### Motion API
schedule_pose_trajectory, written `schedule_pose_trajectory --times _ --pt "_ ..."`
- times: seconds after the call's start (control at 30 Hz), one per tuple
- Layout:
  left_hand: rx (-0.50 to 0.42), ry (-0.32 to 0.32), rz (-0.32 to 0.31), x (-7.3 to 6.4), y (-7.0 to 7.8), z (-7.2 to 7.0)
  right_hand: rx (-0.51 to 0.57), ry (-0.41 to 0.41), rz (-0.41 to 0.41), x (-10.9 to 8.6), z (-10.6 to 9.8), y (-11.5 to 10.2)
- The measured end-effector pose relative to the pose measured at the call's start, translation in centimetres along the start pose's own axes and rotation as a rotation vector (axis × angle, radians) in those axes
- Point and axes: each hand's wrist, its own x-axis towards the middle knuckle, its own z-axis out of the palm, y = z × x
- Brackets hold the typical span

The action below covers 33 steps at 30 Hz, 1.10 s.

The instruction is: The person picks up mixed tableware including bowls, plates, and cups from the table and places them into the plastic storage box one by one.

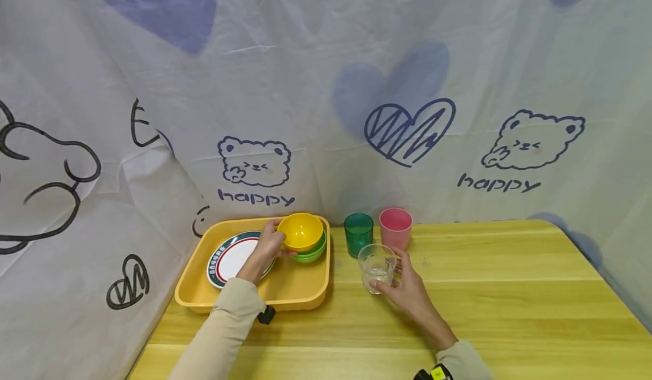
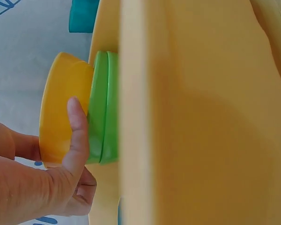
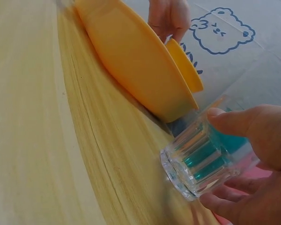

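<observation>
My left hand [image 1: 267,245] grips the rim side of a yellow bowl [image 1: 300,233]. In the left wrist view the thumb and fingers straddle the wall of this bowl [image 2: 61,105]. Right beneath it are green bowls [image 2: 103,112], one inside the other, in the yellow-orange tray [image 1: 297,304]. Over the table, my right hand [image 1: 411,294] holds a clear glass [image 1: 376,264] by its sides, thumb on the near side and fingers around the far side. The right wrist view shows the thick base of the glass [image 3: 178,176] close over the wood.
A white plate [image 1: 238,260] with a dark green rim lies at the left in the tray. Behind the clear glass stand a teal cup [image 1: 359,234] and a pink cup [image 1: 396,230]. A printed cloth [image 1: 316,114] hangs along the back of the wooden table [image 1: 509,289].
</observation>
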Motion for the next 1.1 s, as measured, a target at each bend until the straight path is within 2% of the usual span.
schedule_pose_trajectory --times 0.2,0.37,0.8,0.97,1.1 --pt "-0.019 -0.020 0.011 0.2 -0.3 0.2 0.013 -0.002 0.007 0.1 -0.1 0.0" --pt "0.003 -0.041 0.002 0.3 -0.5 0.3 -0.006 0.004 0.007 -0.1 -0.4 0.0" --pt "0.093 -0.003 -0.018 0.1 -1.2 0.1 0.004 0.003 -0.018 0.0 -0.4 -0.4" --pt "0.220 0.013 0.029 0.0 -1.5 0.2 0.002 0.017 0.006 0.0 -0.4 -0.2" --pt "0.319 0.058 0.119 -0.3 -2.1 0.0 0.003 0.027 -0.007 0.0 -0.4 0.0"
